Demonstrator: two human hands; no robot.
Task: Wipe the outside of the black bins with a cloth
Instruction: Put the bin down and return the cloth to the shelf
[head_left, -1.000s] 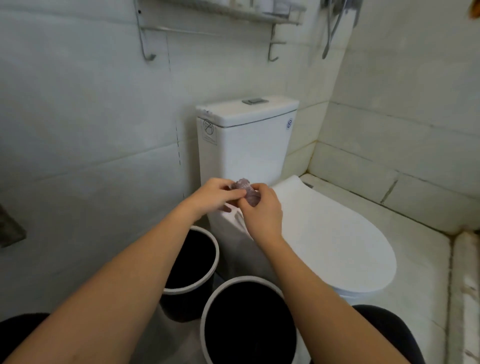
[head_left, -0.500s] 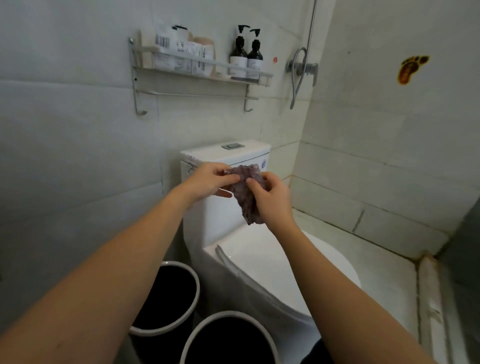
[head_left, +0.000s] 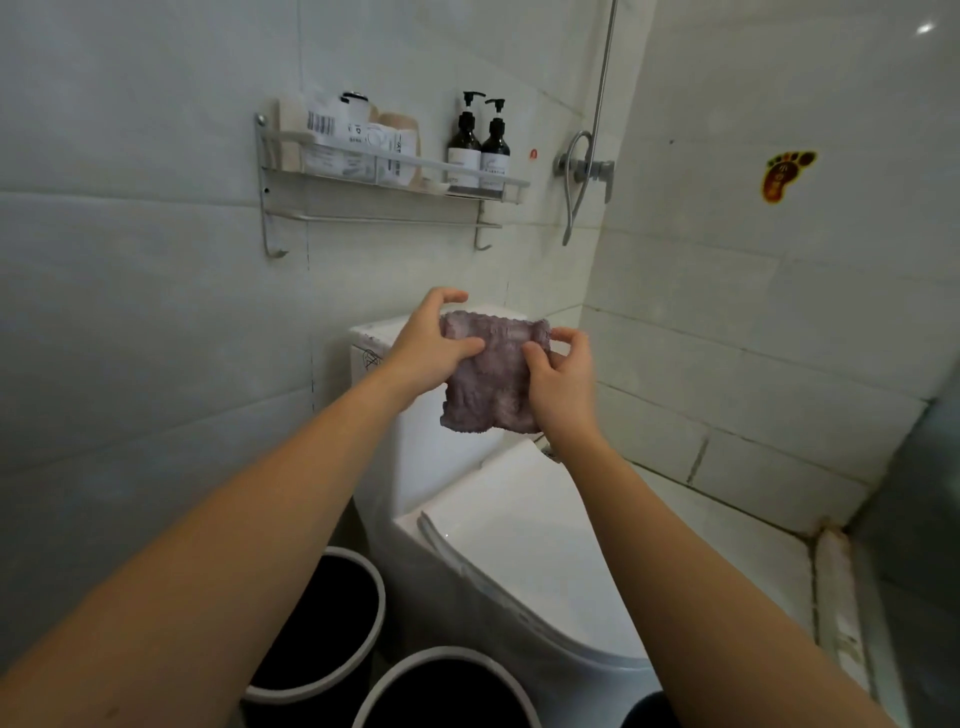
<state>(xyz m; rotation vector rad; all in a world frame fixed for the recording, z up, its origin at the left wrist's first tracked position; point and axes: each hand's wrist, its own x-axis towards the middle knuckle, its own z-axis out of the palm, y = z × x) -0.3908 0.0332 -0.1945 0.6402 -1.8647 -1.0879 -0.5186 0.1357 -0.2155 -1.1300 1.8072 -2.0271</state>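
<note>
Two black round plastic bins w/ white rims (head_left: 332, 639) sit at 6–7 o'clock beside the white toilet (head_left: 524, 561), left hand (head_left: 434, 351) & right hand (head_left: 563, 382) both pinching a mauve fuzzy cloth (head_left: 491, 376) spread between them at 12.

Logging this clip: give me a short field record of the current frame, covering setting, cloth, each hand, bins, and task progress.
setting: bathroom, white toilet against a tiled wall
cloth: purple cloth, spread open in the air above the toilet
left hand: left hand grips the cloth's upper left edge
right hand: right hand pinches its right edge
bins: two black bins with pale rims on the floor, left of the toilet
progress: cloth touches neither bin; wiping not begun
</note>
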